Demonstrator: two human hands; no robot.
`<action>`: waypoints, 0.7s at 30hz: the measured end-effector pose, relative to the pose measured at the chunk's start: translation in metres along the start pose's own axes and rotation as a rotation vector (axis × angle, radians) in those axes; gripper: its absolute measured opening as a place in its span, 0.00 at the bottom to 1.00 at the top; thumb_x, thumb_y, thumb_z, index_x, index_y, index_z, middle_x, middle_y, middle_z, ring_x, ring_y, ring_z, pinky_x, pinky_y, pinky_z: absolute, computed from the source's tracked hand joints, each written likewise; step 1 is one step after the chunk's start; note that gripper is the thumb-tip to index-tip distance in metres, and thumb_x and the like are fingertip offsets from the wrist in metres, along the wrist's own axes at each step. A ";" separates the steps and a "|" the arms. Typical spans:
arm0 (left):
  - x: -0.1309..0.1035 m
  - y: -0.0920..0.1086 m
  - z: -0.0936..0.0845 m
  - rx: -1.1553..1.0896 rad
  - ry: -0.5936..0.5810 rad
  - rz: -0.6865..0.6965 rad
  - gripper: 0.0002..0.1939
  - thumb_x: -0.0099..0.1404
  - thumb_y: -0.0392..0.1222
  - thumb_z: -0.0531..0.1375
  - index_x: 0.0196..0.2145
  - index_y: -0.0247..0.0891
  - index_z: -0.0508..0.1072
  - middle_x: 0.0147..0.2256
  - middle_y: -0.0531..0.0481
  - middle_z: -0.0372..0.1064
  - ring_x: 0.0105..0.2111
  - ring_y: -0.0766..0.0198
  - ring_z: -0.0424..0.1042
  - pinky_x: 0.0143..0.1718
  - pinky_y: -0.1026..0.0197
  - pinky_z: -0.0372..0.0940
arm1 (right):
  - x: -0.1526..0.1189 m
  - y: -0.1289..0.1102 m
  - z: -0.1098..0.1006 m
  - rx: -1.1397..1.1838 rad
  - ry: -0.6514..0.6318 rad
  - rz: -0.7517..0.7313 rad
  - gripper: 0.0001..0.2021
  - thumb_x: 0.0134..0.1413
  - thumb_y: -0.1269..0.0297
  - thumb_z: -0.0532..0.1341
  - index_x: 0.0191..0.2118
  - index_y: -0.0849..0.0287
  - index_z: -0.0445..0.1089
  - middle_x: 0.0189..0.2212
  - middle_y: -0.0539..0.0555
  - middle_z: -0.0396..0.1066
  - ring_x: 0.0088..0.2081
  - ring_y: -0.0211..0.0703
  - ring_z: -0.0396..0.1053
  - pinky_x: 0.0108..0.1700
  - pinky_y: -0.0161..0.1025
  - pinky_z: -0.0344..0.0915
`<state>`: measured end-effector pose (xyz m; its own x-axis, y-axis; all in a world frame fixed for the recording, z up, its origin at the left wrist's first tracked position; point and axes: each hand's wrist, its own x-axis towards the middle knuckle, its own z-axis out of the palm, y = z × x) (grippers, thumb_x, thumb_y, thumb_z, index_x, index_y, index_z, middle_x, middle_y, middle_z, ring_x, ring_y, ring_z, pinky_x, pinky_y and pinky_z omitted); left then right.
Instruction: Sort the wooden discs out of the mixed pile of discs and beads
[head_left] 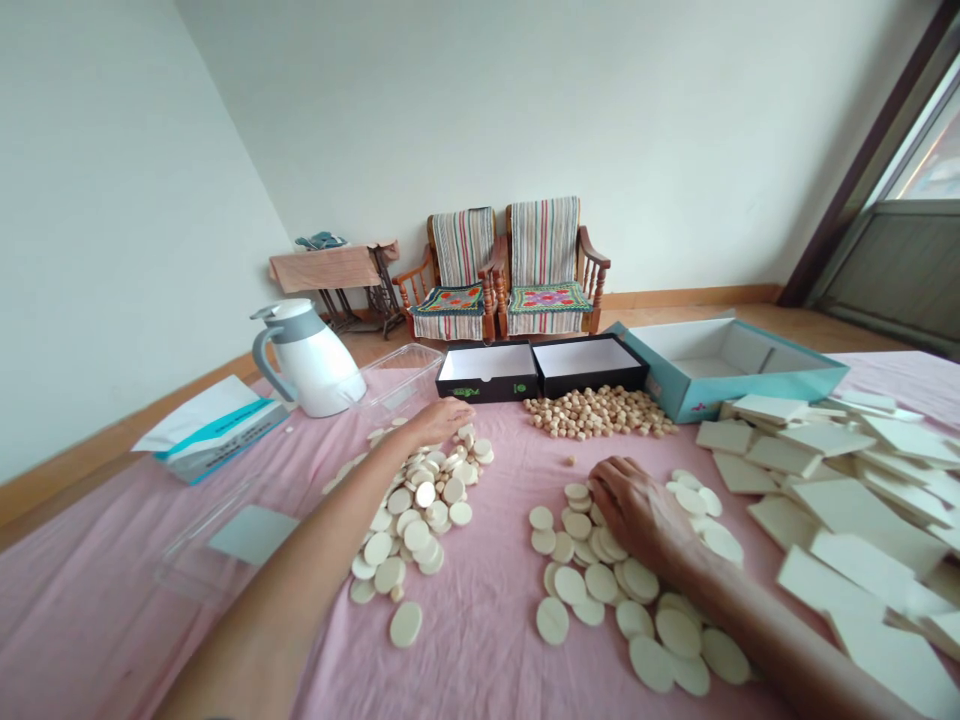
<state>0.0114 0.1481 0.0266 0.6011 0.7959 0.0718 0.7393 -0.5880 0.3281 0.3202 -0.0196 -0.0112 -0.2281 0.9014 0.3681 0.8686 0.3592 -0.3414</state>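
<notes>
Head camera, and we have two bare hands at work over a pink cloth [480,660], well apart from each other. The left hand [444,420] reaches out to the far end of the left pile of pale round discs [416,525], just short of the black box with green print [487,385]; its fingers are stretched forward, and whether they grip anything, I can't tell. Over on the other side, the right hand [630,505] is down on the right pile of round discs [600,585], palm down and fingers bent, their tips out of clear sight, so no call on a grip there either!

Between and beyond the hands, one small wooden piece [571,461] sits alone on the cloth, and behind it a heap of small wooden pieces [600,415] spreads in front of the plain black box [589,370]. Out right, the big blue box [750,385] stands open behind a wide spread of square tiles [847,500]. Out left, a white and grey jug [315,365] stands upright beside a blue and white packet [217,430]. And at the back, two wooden armchairs [544,250] with striped covers face the camera!
</notes>
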 end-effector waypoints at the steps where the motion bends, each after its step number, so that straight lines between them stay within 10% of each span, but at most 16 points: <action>1: 0.004 0.002 0.005 0.001 -0.022 0.027 0.21 0.66 0.54 0.48 0.35 0.38 0.74 0.36 0.47 0.73 0.39 0.60 0.69 0.42 0.64 0.61 | 0.000 -0.001 0.000 -0.001 -0.002 0.005 0.12 0.63 0.65 0.48 0.31 0.58 0.65 0.31 0.55 0.67 0.36 0.44 0.64 0.39 0.39 0.59; 13: -0.041 0.033 0.008 0.041 -0.139 0.195 0.17 0.68 0.52 0.50 0.37 0.39 0.73 0.36 0.47 0.66 0.39 0.60 0.65 0.45 0.60 0.59 | 0.034 0.001 -0.022 0.098 -0.064 -0.019 0.11 0.61 0.67 0.50 0.36 0.59 0.69 0.35 0.57 0.70 0.38 0.43 0.67 0.41 0.38 0.60; 21: -0.069 0.046 -0.004 -0.041 -0.172 0.229 0.15 0.70 0.46 0.49 0.43 0.43 0.74 0.41 0.48 0.71 0.42 0.62 0.69 0.46 0.61 0.60 | 0.070 0.011 0.017 0.034 -0.301 -0.010 0.11 0.45 0.81 0.52 0.30 0.62 0.68 0.31 0.55 0.68 0.32 0.38 0.64 0.34 0.33 0.55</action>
<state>0.0020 0.0666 0.0404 0.7964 0.6047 -0.0110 0.5674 -0.7407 0.3597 0.3062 0.0517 -0.0036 -0.3608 0.9272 0.1002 0.8515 0.3713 -0.3702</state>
